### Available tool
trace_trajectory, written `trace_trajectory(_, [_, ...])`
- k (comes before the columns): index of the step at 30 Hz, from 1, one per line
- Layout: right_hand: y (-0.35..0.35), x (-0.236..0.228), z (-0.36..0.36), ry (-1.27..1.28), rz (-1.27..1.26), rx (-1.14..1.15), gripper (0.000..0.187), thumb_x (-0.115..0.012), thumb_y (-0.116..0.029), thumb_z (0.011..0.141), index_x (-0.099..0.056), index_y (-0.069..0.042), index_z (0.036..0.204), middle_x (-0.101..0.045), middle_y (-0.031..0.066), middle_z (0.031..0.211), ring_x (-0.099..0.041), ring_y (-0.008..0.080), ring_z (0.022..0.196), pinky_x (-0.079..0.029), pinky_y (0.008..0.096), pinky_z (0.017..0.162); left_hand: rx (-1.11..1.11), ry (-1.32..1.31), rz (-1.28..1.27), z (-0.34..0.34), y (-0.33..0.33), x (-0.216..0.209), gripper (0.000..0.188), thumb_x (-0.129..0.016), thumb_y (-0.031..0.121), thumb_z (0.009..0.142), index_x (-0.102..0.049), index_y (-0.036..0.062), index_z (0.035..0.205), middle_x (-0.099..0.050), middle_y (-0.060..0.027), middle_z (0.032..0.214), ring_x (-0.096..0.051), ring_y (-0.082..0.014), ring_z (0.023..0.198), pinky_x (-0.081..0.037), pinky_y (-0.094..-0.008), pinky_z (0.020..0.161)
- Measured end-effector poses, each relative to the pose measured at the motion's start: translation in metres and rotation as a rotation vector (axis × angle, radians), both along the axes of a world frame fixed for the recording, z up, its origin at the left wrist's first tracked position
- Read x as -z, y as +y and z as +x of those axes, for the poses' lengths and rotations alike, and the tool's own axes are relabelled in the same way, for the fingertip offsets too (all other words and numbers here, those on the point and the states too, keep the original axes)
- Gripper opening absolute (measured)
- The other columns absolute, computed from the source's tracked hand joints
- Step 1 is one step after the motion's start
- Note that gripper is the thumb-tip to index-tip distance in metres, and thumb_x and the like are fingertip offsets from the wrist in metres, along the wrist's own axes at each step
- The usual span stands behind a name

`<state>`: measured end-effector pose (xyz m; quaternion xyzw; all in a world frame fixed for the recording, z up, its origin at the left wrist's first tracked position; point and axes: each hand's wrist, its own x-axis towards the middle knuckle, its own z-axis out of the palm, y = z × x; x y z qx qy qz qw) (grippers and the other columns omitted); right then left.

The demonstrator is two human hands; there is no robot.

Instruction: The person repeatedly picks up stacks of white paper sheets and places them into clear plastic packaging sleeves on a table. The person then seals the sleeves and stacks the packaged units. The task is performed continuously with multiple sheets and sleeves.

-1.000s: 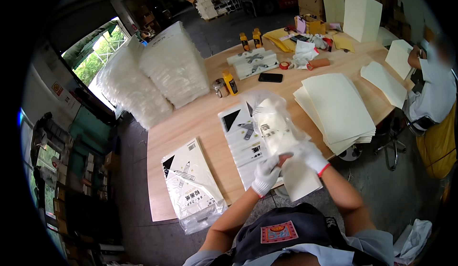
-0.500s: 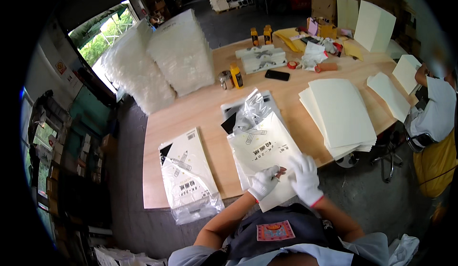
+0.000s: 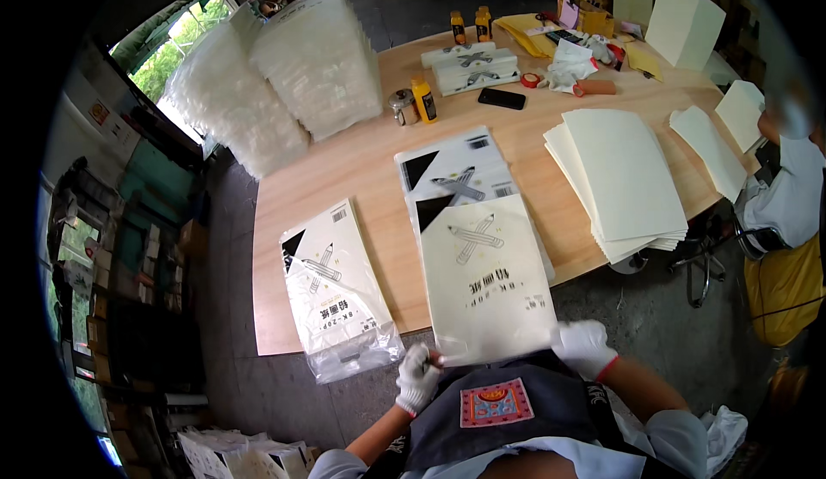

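My left hand, in a white glove with bare fingertips showing, pinches the near left corner of a clear printed plastic bag with cream paper inside. At its near right corner is my right hand, gloved too, its fingers closed on the edge and slightly blurred. Crossed pencils and a black corner are printed on the bag, which overhangs the table's front edge. Beneath its far end lies a pile of flat printed bags. To the left, a filled bag of paper lies with its clear end past the edge.
A fanned stack of cream sheets lies on the table at right. Tall stacks of plastic-wrapped packs stand at far left. A phone, a yellow bottle and a jar sit farther back. A person sits at right.
My hands have moved apart and toward me, to the bag's near corners. The crumpled clear plastic at the far end is gone from view there, and the bag lies flatter and nearer.
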<state>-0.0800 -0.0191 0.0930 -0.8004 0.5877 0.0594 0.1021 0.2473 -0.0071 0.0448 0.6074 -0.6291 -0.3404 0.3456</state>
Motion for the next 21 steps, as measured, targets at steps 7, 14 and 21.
trace_trajectory(7, [0.005, 0.002, 0.006, -0.126, 0.142, -0.122, 0.027, -0.049, -0.028, 0.081, -0.064, -0.012, 0.066, -0.064, 0.0099, 0.064, -0.066, 0.0285, 0.063, -0.052, 0.0422, 0.059, 0.290, -0.035, 0.068, 0.007, 0.003, -0.002, 0.014, -0.067, 0.008, 0.070, -0.054, 0.0079, 0.076, -0.057, -0.0093, 0.077, -0.058, -0.0244, 0.073, -0.047, -0.0339, 0.065])
trace_trajectory(14, [0.009, 0.038, -0.032, 0.031, 0.262, -0.104, 0.024, -0.048, -0.024, 0.079, -0.064, -0.011, 0.066, -0.063, 0.0121, 0.065, -0.062, 0.0305, 0.057, -0.049, 0.0435, 0.050, 0.294, -0.133, 0.411, 0.018, 0.001, 0.034, 0.018, -0.065, 0.010, 0.071, -0.052, 0.0094, 0.083, -0.056, -0.0079, 0.073, -0.058, -0.0229, 0.071, -0.047, -0.0349, 0.065])
trace_trajectory(21, [-0.019, 0.096, -0.047, -1.166, 0.370, 0.789, 0.024, -0.051, -0.026, 0.093, -0.061, -0.005, 0.094, -0.064, 0.0063, 0.085, -0.061, 0.0172, 0.075, -0.048, 0.0328, 0.067, -0.241, 0.906, 0.702, 0.012, -0.003, 0.091, 0.039, -0.056, 0.034, 0.093, -0.052, 0.0049, 0.119, -0.057, -0.0013, 0.098, -0.057, -0.0123, 0.084, -0.047, -0.0266, 0.075])
